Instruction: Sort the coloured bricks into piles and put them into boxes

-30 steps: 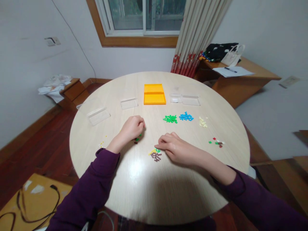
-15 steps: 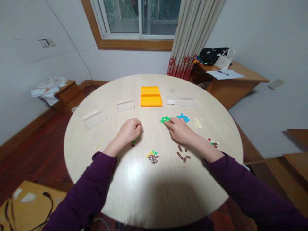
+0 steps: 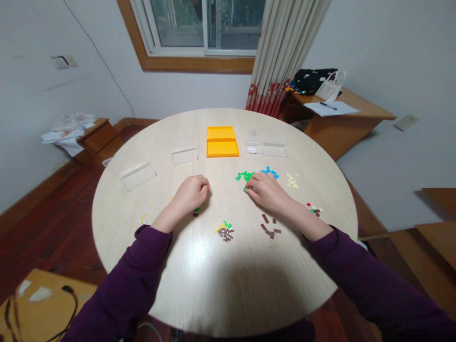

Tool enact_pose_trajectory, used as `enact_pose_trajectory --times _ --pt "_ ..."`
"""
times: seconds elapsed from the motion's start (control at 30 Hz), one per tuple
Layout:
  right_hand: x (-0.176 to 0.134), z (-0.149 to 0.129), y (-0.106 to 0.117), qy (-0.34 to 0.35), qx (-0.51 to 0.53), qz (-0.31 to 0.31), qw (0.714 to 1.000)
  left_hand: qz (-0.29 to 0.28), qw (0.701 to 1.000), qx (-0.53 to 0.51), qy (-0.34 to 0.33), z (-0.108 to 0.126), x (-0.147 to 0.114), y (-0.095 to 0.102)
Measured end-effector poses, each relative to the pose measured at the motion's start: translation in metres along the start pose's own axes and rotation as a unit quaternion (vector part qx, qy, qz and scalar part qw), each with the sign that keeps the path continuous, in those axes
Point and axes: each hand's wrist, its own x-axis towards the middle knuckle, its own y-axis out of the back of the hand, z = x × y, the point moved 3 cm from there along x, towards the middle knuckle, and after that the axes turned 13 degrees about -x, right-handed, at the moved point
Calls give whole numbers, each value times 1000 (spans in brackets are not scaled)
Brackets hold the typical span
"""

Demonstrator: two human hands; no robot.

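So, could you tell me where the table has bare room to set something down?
The near edge of the round table, below the brown pieces, is bare, as is the far rim behind the orange tray. It is crowded around the right hand at the green pieces.

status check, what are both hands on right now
Left hand fisted on the table, small green pieces under it. Right hand fingertips on the green pile, blue pile just behind. Nothing blocking.
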Motion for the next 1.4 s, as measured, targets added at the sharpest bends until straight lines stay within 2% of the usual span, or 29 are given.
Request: enact_pose_trajectory --times 0.4,0.6,0.77,0.93,1.07,1.4 --pt "16 10 -2 -67 26 -16 997 -4 1000 0 0 -1 0 -1" --pt "15 16 -4 -75 40 7 996 -5 1000 -7 5 -3 0 -1" --pt "9 22 -4 -66 43 4 997 -5 1000 -12 12 -1 0 0" --pt "6 19 -6 -19 27 24 999 -5 1000 -6 8 -1 0 0" --pt "6 15 -10 7 0 14 1000 -6 1000 -4 5 -2 1 0" --pt "-5 15 -4 11 -16 15 1000 -5 1000 -5 6 2 0 2"
